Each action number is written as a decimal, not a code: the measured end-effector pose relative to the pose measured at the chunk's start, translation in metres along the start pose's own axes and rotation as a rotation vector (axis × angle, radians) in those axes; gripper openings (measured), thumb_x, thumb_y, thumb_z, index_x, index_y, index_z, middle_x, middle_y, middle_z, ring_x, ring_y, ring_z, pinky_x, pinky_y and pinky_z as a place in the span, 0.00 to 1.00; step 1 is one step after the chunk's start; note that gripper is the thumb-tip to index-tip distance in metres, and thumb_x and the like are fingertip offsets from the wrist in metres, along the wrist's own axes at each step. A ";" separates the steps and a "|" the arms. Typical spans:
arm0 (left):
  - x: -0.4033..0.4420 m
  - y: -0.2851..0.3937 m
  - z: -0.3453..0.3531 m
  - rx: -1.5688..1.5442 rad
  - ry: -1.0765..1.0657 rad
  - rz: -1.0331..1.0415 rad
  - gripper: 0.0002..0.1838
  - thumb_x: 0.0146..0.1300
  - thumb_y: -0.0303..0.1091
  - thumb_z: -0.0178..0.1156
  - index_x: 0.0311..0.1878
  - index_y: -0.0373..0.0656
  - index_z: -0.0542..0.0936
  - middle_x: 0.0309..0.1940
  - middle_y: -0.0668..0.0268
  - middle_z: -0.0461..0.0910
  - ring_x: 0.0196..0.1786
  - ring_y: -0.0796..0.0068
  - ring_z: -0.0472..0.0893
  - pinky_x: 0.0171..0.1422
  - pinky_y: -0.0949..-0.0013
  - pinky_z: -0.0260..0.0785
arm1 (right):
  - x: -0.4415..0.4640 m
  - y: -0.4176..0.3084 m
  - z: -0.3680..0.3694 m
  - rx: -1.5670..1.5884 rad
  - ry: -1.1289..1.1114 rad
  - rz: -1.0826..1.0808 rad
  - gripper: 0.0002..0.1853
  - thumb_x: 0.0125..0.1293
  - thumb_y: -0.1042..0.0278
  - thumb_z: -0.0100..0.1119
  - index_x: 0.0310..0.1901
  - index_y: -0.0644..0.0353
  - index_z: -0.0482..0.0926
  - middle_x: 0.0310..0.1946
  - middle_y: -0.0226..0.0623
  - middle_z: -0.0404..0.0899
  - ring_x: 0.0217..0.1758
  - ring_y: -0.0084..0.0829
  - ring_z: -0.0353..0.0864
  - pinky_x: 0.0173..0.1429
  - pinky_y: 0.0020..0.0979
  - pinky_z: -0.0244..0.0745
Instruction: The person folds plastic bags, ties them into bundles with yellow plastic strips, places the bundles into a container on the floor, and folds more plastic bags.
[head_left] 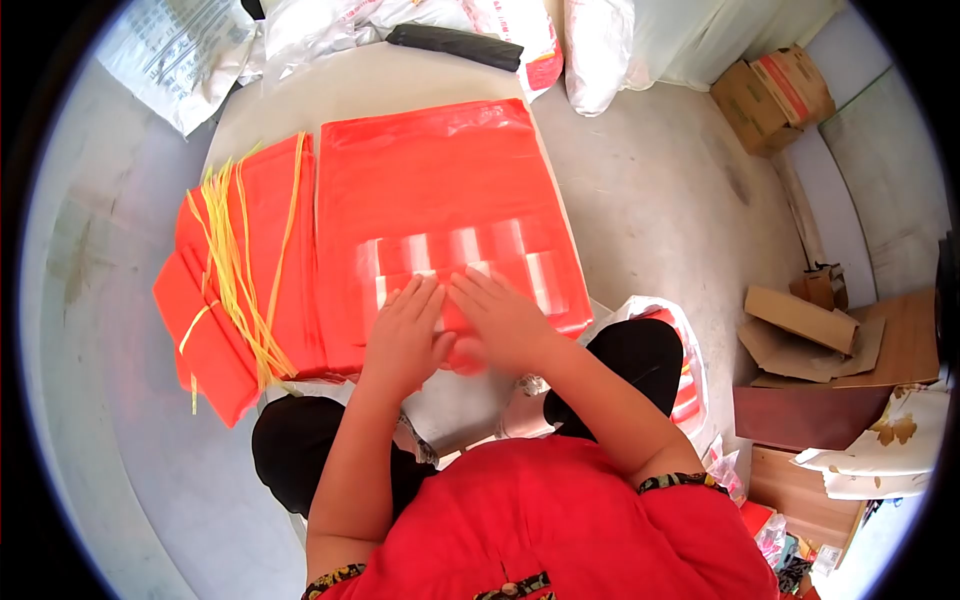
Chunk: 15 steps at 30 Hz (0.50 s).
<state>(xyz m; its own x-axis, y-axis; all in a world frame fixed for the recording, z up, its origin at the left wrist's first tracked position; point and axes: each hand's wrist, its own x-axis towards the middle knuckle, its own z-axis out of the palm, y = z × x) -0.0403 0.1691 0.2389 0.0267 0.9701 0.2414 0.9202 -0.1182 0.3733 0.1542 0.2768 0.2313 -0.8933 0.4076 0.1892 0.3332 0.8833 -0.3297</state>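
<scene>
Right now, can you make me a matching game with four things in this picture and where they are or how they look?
Things:
1. yellow strings
2. black bundle
3. left hand
4. open box

Places and looks:
A. palm down over the big red pile
B. flaps open, off to the right
C. lying across the smaller red pile
D. at the far end of the table

Right pairs: 1-C, 2-D, 3-A, 4-B
</scene>
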 end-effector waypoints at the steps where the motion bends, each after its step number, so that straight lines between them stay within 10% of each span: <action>1: -0.001 -0.002 -0.001 -0.012 -0.006 -0.028 0.35 0.61 0.38 0.72 0.71 0.37 0.76 0.74 0.50 0.74 0.78 0.49 0.70 0.81 0.48 0.62 | 0.004 0.004 0.001 -0.008 -0.027 0.001 0.42 0.68 0.44 0.67 0.75 0.64 0.70 0.79 0.48 0.66 0.85 0.45 0.58 0.88 0.49 0.50; 15: -0.010 -0.035 -0.020 0.038 -0.070 -0.212 0.35 0.55 0.30 0.61 0.70 0.35 0.74 0.79 0.48 0.67 0.82 0.49 0.64 0.85 0.45 0.55 | -0.001 0.046 -0.038 0.012 -0.254 0.061 0.40 0.63 0.63 0.66 0.78 0.59 0.67 0.84 0.45 0.57 0.88 0.46 0.52 0.88 0.47 0.50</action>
<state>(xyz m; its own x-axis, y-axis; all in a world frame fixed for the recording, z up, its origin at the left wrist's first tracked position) -0.0802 0.1594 0.2414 -0.1428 0.9849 0.0978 0.9223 0.0966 0.3742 0.1816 0.3260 0.2511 -0.9191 0.3878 -0.0696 0.3870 0.8553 -0.3444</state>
